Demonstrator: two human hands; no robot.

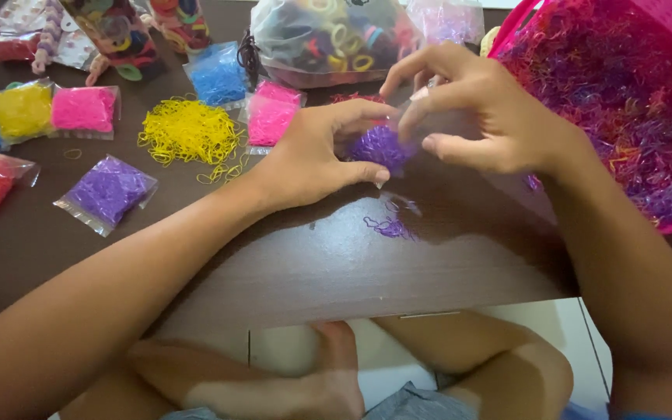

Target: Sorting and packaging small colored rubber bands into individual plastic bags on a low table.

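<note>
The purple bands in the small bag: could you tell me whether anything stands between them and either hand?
Nothing visible does. The left hand and right hand both grip the small clear bag of purple bands directly.

A small clear plastic bag stuffed with tiny purple elastic bands (381, 148) is held just above the dark brown bench (313, 264), pinched between the left hand (313, 159) and the right hand (480, 117). Its open top points up toward the right fingers. A few loose purple bands (389, 227) lie scattered on the bench just below it.
</note>
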